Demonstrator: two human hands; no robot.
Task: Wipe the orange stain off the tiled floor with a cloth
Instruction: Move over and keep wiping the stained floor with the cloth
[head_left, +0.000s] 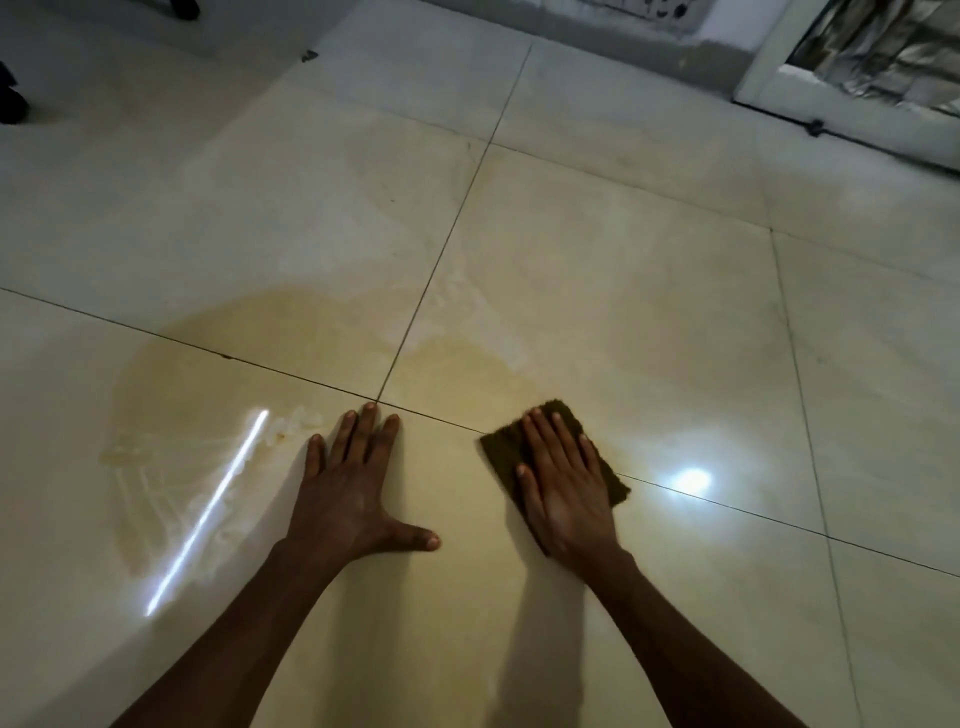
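Note:
A pale orange stain (218, 374) spreads over the glossy cream tiled floor (649, 291), mostly left of centre, with streaky smears at its lower left. My right hand (563, 483) lies flat, fingers together, pressing a dark brown cloth (501, 449) onto the floor to the right of the stain. The cloth shows around my fingers and along both sides of the hand. My left hand (353, 493) rests flat on the tile with fingers spread, at the stain's right edge, holding nothing.
Dark grout lines cross between my hands. A white frame with a crumpled silvery sheet (883, 52) stands at the top right along a wall. Dark objects (10, 93) sit at the far left edge. Light reflections glare on the tiles.

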